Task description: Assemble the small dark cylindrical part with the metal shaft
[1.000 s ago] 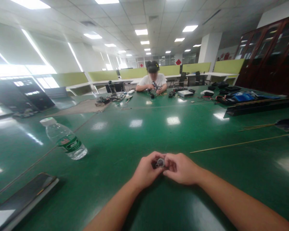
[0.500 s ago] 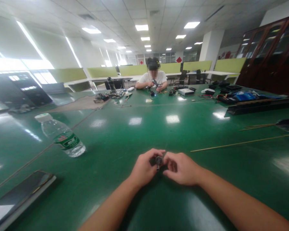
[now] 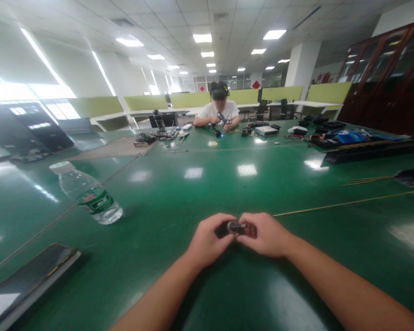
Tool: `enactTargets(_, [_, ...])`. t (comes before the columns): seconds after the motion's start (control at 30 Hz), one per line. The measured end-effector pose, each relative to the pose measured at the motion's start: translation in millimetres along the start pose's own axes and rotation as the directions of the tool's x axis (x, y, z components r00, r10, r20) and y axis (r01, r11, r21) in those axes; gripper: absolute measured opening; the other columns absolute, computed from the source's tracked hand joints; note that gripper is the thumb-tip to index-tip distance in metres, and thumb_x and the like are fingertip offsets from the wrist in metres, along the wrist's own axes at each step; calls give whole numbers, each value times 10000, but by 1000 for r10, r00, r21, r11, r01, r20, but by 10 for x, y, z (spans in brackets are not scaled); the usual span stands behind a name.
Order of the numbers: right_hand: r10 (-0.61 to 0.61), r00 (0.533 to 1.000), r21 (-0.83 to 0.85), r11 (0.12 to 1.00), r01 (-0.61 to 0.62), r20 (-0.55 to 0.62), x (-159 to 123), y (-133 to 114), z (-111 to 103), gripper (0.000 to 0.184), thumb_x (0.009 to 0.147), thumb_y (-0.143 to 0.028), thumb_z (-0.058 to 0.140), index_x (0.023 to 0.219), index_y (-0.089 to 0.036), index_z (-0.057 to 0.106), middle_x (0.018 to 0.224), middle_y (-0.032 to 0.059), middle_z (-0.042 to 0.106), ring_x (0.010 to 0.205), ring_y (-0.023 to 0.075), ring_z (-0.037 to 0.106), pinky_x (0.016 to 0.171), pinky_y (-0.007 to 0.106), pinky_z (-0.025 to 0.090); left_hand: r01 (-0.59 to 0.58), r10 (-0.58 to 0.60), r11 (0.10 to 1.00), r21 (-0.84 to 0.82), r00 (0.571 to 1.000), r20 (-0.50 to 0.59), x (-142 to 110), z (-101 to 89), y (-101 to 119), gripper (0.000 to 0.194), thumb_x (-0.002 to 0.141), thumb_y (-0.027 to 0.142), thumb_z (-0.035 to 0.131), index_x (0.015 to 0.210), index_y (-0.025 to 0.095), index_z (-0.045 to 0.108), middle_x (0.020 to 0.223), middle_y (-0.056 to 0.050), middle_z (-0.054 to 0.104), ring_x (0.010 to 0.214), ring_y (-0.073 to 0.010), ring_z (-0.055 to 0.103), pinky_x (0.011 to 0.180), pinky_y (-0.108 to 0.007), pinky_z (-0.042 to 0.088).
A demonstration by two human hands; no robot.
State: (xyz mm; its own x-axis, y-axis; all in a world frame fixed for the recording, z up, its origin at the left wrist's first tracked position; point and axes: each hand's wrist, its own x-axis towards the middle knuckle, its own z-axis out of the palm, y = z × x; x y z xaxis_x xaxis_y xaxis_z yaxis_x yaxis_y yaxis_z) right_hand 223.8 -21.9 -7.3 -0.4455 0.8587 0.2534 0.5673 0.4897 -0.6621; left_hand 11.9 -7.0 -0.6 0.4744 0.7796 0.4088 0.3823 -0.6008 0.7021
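Observation:
A small ridged metal part (image 3: 233, 227), dark grey with a thin shaft, lies sideways between my two hands just above the green table (image 3: 179, 202). My left hand (image 3: 210, 239) is closed around its wider end, thumb below and fingers above. The shaft points right, into the curled fingers of my right hand (image 3: 267, 235), whose thumb and forefinger close about that end. Exactly where the right fingertips touch it is partly hidden.
A clear water bottle (image 3: 91, 197) with a green label stands at left, near a dark flat case (image 3: 34, 280). Thin brass-coloured rods (image 3: 341, 203) lie at right. Across the table a person (image 3: 217, 112) handles a dark tool, amid electronics and a blue bundle (image 3: 352, 138).
The metal part has turned in my left hand: its shaft pointed toward me and now points right. My right hand has risen slightly and closed in on the shaft end.

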Motion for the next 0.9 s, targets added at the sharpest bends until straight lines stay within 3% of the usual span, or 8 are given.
enactTargets(0.23, [-11, 999, -15, 1000, 10, -40, 8, -10, -6, 225, 745, -253, 732, 947, -205, 645, 738, -13, 642, 608, 132, 560, 577, 233, 396, 78, -77, 997, -21, 996, 43, -10, 16, -22, 330, 839, 308, 686, 1157, 227, 653, 1107, -48, 706, 994, -207, 661, 915, -317, 508])
enactTargets(0.57, [-26, 999, -11, 1000, 26, -26, 6, -14, 19, 193, 780, -279, 709, 948, -204, 653, 748, -10, 642, 601, 127, 552, 582, 234, 395, 160, -143, 982, -99, 976, 163, 9, 2, 7, 325, 934, 401, 535, 1162, 181, 606, 1028, -65, 692, 924, -206, 644, 871, -311, 499])
enactTargets(0.9, [-28, 1000, -1, 1000, 28, -12, 2, -22, 17, 227, 792, -300, 712, 990, -205, 652, 743, -10, 649, 590, 128, 565, 580, 239, 402, 205, -180, 962, -179, 973, 143, 13, 10, 2, 319, 931, 409, 546, 1135, 176, 624, 991, -50, 692, 878, -192, 636, 822, -290, 486])
